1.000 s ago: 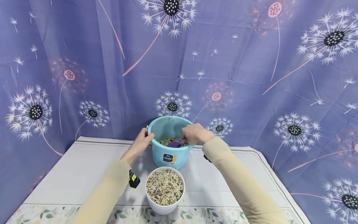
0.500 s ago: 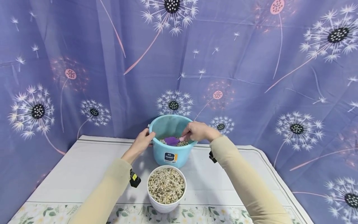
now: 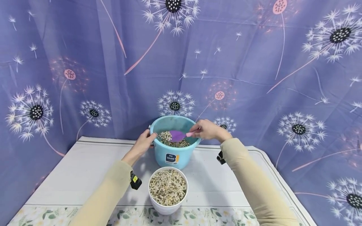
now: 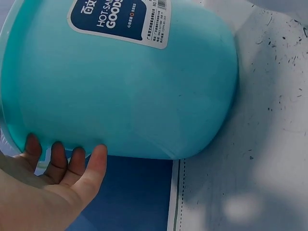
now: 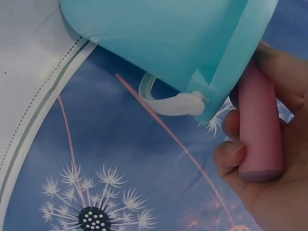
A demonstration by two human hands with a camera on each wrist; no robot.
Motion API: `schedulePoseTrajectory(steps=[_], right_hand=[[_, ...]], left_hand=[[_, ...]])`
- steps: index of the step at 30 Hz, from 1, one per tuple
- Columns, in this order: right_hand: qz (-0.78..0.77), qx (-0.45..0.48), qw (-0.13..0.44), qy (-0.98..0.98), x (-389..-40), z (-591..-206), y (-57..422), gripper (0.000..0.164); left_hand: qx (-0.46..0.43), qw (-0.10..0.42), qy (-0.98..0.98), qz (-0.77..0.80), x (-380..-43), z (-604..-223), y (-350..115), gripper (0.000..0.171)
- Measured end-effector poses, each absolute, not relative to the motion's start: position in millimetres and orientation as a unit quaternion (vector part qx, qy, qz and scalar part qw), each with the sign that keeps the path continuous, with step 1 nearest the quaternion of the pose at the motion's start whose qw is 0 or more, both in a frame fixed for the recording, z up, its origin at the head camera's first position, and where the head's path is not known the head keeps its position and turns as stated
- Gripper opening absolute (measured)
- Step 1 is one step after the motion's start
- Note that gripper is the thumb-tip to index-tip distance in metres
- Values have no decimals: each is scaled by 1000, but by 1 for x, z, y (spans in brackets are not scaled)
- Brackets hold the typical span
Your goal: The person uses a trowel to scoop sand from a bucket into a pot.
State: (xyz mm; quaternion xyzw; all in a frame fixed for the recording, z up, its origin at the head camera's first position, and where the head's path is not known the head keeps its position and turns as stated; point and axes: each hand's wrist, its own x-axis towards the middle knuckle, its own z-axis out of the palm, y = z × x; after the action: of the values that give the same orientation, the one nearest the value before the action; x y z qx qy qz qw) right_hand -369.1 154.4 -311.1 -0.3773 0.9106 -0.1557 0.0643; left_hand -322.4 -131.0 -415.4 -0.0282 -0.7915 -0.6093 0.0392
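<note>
A light blue bucket point(image 3: 186, 157) stands at the back of the table, partly filled with a speckled grainy mix point(image 3: 179, 144). My left hand point(image 3: 142, 142) grips its left rim, the fingers along the outside wall; the left wrist view shows several fingertips point(image 4: 98, 154) by the blue side. Over the bucket's opening, my right hand point(image 3: 207, 129) holds a trowel with a purple blade point(image 3: 177, 136) and a pink handle point(image 5: 260, 127). A heap of mix lies at the blade's tip. In front stands a round white pot point(image 3: 167, 211), full of the same mix nearly to its rim.
The white table cover point(image 3: 93, 175) has a leafy floral band point(image 3: 217, 216) along its near side. A purple dandelion-print curtain point(image 3: 135, 94) hangs right behind the bucket. The bucket's white handle point(image 5: 178, 103) hangs down outside. Dark specks are scattered on the table.
My right hand has lifted the trowel up out of the mix and shifted right, bringing a load of mix on the blade. My left hand has stayed on the bucket's rim.
</note>
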Motion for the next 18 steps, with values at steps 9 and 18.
schedulePoseTrajectory(steps=[9, 18], right_hand=[[-186, -366, 15, 912, -359, -311, 170, 24], [-187, -348, -6, 919, -344, -312, 180, 19]], left_hand=[[-31, 35, -794, -606, -323, -416, -130, 31], [-29, 29, -789, -613, -320, -414, -129, 31]])
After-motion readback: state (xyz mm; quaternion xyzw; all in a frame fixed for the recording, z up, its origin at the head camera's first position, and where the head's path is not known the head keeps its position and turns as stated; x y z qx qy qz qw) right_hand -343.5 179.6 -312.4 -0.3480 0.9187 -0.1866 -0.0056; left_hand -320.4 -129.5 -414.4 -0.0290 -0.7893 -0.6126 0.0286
